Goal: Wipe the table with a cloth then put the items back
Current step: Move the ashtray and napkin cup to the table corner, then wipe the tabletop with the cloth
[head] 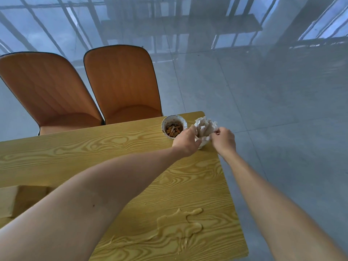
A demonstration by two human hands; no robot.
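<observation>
Both hands are stretched to the far right corner of the surface (56, 155), where a white cup (203, 143) stuffed with tissue (204, 126) stands just right of the ashtray (174, 127). The left hand (185, 141) is wrapped around the cup, steadying it; the right hand (224, 140) has its fingers (216, 132) pinched on a tissue edge. The fetching of a wiping cloth appears to be in hand. A spill (180, 223) lies well nearer than the ashtray, unwiped. A tissue should next be drawn out upward while the cup is held down.
</observation>
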